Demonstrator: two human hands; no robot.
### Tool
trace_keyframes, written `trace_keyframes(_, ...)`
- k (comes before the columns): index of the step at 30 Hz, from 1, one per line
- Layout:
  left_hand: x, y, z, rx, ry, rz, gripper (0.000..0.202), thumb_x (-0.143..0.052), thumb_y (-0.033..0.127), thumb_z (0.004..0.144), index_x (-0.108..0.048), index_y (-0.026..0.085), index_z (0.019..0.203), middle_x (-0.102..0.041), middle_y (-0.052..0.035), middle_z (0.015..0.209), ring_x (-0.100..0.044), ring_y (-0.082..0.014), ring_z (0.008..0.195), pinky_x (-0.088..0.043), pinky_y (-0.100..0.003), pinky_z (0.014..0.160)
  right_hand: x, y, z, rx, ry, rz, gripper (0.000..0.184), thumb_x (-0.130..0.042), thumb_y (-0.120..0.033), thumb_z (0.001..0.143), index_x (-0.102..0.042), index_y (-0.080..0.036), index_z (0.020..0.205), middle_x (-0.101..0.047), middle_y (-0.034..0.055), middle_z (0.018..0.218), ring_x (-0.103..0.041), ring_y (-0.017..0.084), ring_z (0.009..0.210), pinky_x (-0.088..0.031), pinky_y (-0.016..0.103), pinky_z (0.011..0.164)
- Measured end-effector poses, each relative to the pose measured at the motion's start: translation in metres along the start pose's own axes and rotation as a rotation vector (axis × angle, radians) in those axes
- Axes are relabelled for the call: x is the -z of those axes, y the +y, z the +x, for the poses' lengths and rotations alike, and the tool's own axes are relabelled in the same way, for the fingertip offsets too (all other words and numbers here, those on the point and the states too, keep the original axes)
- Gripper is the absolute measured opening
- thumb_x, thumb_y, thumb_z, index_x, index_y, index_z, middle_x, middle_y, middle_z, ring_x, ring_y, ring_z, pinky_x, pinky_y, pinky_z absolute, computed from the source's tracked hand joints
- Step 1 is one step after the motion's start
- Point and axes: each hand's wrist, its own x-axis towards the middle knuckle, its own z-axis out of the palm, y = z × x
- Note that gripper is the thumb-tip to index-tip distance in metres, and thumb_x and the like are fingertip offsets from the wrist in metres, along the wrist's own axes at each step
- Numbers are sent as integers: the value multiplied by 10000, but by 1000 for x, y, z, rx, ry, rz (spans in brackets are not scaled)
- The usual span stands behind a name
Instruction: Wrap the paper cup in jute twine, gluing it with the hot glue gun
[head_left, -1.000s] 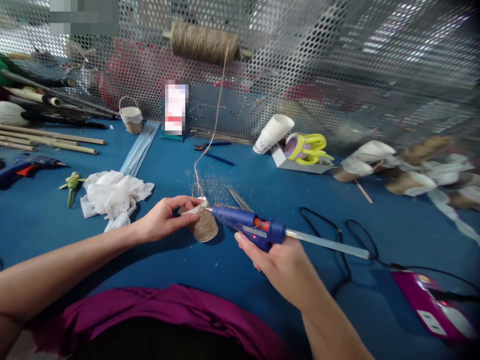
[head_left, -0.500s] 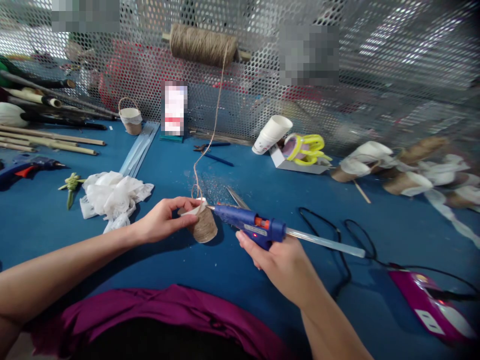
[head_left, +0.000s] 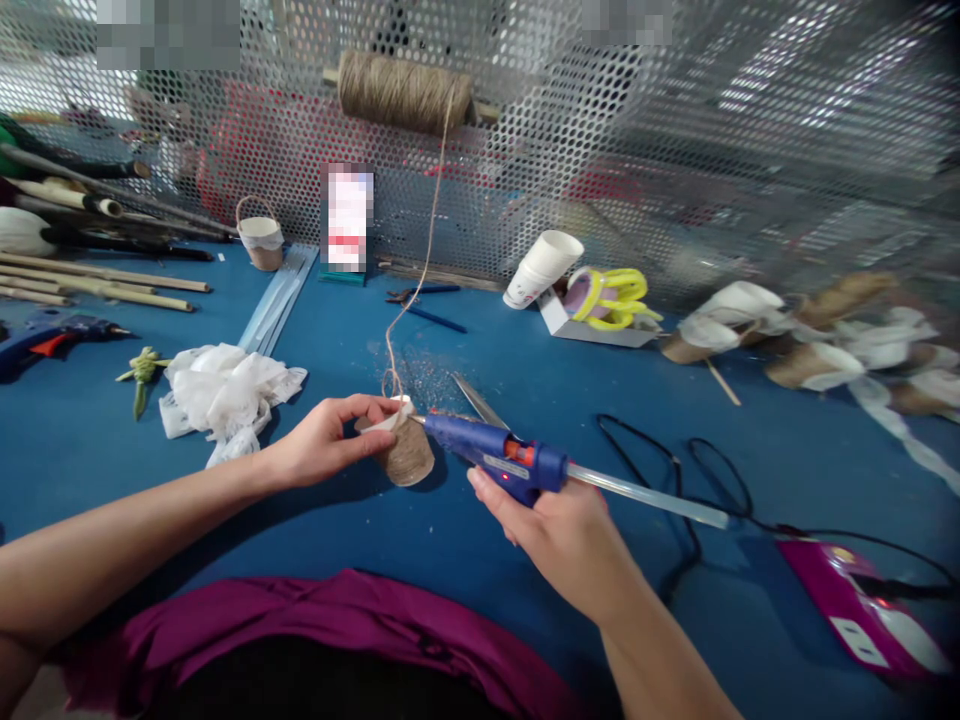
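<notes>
My left hand [head_left: 324,440] pinches a small paper cup [head_left: 405,450] wrapped in jute twine, lying tilted on the blue table [head_left: 465,540]. A strand of twine [head_left: 420,270] runs up from the cup to a big spool [head_left: 403,92] on the mesh wall. My right hand [head_left: 559,530] grips a blue hot glue gun [head_left: 502,457] with a clear glue stick out the back. Its nozzle touches the cup's upper edge.
Scissors [head_left: 480,402] lie just behind the cup. White lace [head_left: 225,390], a second glue gun [head_left: 45,332] and bamboo sticks [head_left: 97,275] are at the left. Stacked cups [head_left: 544,267], wrapped cups [head_left: 810,335], a black cord [head_left: 690,480] and a pink power strip [head_left: 870,610] are to the right.
The glue gun has tipped slightly and its nozzle stays at the cup's edge. Both hands have barely moved.
</notes>
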Motion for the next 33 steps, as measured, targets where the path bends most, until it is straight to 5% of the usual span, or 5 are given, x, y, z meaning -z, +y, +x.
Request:
trace_keyframes(6, 0, -1, 0, -7, -6, 4, 178, -539, 283, 808, -493, 150, 700, -588, -147, 1188, -518, -217, 1145, -384, -369, 938, 1, -1, -2, 9, -38, 13, 244, -513, -320, 812, -630, -189, 642, -615, -18, 482, -558, 121, 393, -451, 239, 410)
trace_keyframes(20, 0, 1, -1, -4, 10, 24, 155, -555, 276, 800, -530, 150, 713, -605, -128, 1181, -522, -215, 1145, -396, -347, 939, -3, 1, -7, -5, -56, -69, 376, -484, -382, 822, -596, -179, 526, -546, -2, 414, -549, 132, 401, -414, 244, 401)
trace_keyframes(33, 1, -1, 0, -27, -18, 11, 167, -545, 281, 809, -506, 149, 714, -600, -140, 1177, -511, -228, 1157, -386, -366, 943, -1, -1, -4, 0, -55, 16, 266, -518, -352, 809, -624, -179, 638, -626, 11, 519, -575, 136, 440, -441, 241, 419)
